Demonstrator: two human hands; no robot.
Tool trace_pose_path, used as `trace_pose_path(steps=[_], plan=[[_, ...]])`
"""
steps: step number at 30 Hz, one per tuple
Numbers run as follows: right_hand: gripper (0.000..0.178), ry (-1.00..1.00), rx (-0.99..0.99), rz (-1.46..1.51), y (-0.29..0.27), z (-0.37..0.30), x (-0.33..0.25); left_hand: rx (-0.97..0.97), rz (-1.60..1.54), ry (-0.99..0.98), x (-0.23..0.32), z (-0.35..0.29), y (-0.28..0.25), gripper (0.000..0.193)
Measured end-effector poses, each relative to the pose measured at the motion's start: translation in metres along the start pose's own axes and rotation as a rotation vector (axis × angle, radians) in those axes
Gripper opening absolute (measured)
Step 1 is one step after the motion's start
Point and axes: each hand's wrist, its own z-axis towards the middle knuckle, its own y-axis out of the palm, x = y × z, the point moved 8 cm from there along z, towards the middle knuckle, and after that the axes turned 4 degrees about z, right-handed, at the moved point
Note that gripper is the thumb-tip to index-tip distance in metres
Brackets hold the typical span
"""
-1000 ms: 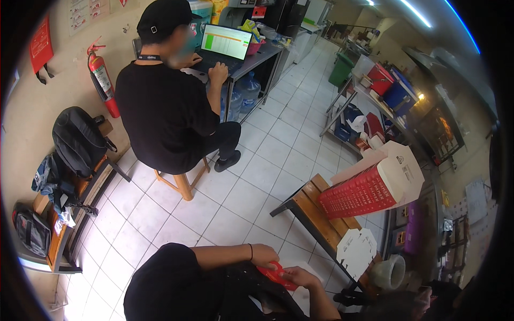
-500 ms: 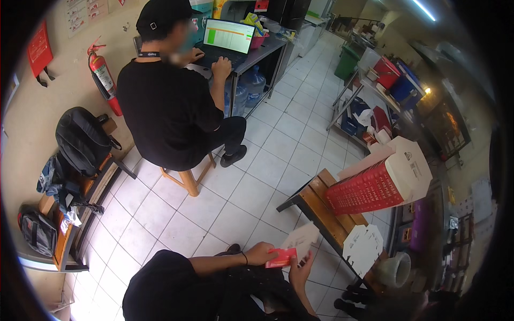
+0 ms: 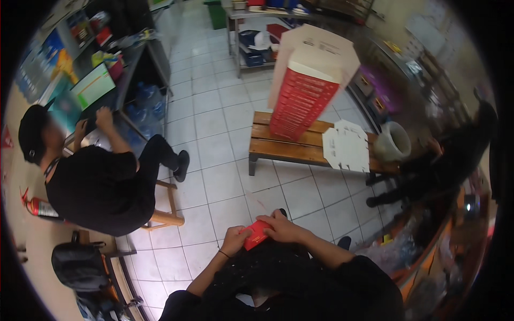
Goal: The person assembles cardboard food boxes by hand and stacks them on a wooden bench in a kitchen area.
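Observation:
Close in front of my body, both hands are closed on a small red cardboard piece with faint printing. My left hand grips its left edge, thumb on top, and my right hand pinches the upper right side. Whether it is a flat blank or a partly folded box I cannot make out. Ahead of my hands, a tall stack of red cartons stands on a wooden bench, topped by pale cardboard sheets. Beside the stack lies a flat white cardboard blank, overhanging the bench's front edge.
At left, a person in black sits on a wooden stool at a laptop. Another person in dark clothes is at the right, near a whitish bucket. A backpack rests at lower left.
My view has swung to the right. The pale cardboard that was at my right hand no longer shows there; both hands now grip the red piece, which my left hand held before.

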Motion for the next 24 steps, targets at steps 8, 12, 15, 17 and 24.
trace_pose_path(steps=[8,12,15,17,24], plan=[[0.048,0.133,0.286,0.084,-0.007,0.009,0.025,0.034,0.095,0.058,0.015,0.002,0.002,0.025],[0.041,-0.002,0.182,0.07,-0.008,0.01,0.016,0.031,0.166,0.051,0.018,0.004,0.002,0.026],[0.037,-0.085,0.063,0.105,-0.012,0.009,0.007,-0.009,0.18,0.065,0.033,0.011,0.007,0.024],[0.037,-0.055,0.094,0.148,-0.026,0.007,0.013,-0.011,0.226,0.146,0.053,0.014,0.012,0.024],[0.032,0.004,0.163,0.399,-0.09,0.022,0.025,0.036,0.5,0.563,0.138,0.045,0.03,0.016]])
